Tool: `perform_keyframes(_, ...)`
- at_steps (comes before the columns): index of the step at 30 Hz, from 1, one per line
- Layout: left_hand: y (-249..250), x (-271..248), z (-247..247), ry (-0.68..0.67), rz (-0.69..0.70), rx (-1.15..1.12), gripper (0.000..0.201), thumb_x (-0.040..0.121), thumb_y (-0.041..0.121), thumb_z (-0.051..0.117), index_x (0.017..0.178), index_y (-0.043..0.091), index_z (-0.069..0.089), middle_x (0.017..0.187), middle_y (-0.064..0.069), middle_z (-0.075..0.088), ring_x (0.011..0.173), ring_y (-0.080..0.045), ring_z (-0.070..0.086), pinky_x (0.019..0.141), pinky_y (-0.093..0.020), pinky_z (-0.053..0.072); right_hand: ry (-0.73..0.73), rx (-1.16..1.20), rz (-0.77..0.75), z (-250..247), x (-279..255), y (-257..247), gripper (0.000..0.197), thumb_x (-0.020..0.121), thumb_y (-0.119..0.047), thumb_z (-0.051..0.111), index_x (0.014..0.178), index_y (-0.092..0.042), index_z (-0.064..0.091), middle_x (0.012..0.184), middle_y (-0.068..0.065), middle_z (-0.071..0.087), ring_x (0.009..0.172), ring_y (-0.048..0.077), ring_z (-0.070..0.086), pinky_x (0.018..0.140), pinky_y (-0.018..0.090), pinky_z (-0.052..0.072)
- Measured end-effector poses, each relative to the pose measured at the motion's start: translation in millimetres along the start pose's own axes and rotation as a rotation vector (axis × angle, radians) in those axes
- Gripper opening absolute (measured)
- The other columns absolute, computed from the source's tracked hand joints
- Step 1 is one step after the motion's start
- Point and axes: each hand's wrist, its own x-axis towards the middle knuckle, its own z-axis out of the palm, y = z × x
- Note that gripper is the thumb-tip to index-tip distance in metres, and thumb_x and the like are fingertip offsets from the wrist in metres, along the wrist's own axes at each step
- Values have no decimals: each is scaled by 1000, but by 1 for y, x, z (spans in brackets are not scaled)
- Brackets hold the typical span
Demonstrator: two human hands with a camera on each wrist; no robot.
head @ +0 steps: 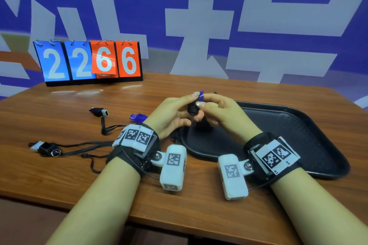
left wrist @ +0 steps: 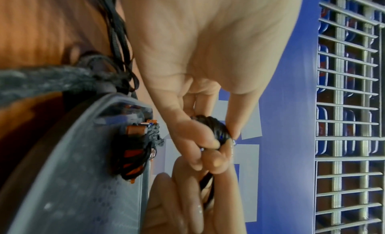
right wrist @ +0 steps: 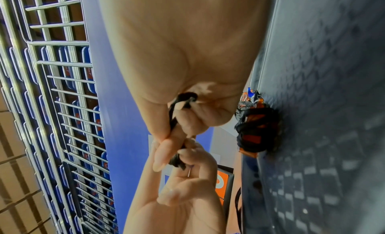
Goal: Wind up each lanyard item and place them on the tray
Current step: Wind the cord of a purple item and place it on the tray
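Above the near left corner of the black tray [head: 302,137], both hands hold a blue whistle [head: 192,108] wound in black lanyard cord. My left hand [head: 189,105] pinches the wound bundle [left wrist: 218,128] between thumb and fingers. My right hand [head: 207,103] grips the loose end of the cord [right wrist: 174,117], which loops over a finger and runs to the bundle. An orange whistle [right wrist: 256,132], wrapped in its black cord, lies on the tray [right wrist: 333,105]. It is hidden behind my hands in the head view.
On the wooden table left of my hands lie a second blue whistle [head: 138,117] and two black whistles [head: 99,112] [head: 46,147], with loose black lanyards trailing under my left wrist. A flip scoreboard [head: 89,61] stands at the back left.
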Motion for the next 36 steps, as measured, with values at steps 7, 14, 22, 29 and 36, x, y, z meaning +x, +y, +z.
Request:
perform_keyframes(7, -2, 2, 3, -80, 16, -45, 37, 106, 33, 39, 108, 3, 61, 76, -2, 61, 72, -11, 57, 51, -15, 44, 35, 41, -26, -2, 1, -1, 26, 99, -12, 53, 123, -4, 60, 69, 4, 64, 44, 9, 36, 46, 18, 28)
perform_keyframes(14, -5, 4, 2, -180, 57, -125, 37, 108, 26, 33, 113, 0, 58, 92, -9, 62, 97, -21, 62, 75, -21, 55, 132, 156, -25, -4, 3, 0, 22, 98, -8, 52, 119, -1, 56, 59, 2, 60, 43, 8, 39, 43, 17, 28)
perform_keyframes(22, -5, 3, 0, -137, 43, -191, 33, 106, 15, 37, 120, -3, 61, 105, -16, 70, 107, -34, 68, 89, -32, 57, 202, 146, 9, -5, 4, 1, 9, 94, -12, 60, 86, -13, 58, 63, 2, 63, 56, 19, 40, 49, 21, 27)
perform_keyframes(29, -5, 3, 0, -168, 42, -257, 32, 104, 2, 35, 127, -7, 56, 112, -17, 70, 112, -31, 66, 97, -31, 54, 264, 161, 53, -7, 3, -1, 11, 92, -10, 63, 84, -17, 60, 64, 0, 62, 47, 5, 50, 47, 17, 24)
perform_keyframes(36, -6, 6, 0, -65, 94, -181, 33, 104, 5, 40, 131, -6, 55, 127, -20, 65, 121, -29, 62, 103, -31, 50, 232, 315, 44, -9, 1, -7, 11, 92, -11, 61, 86, -19, 66, 65, -4, 60, 54, 7, 51, 47, 14, 28)
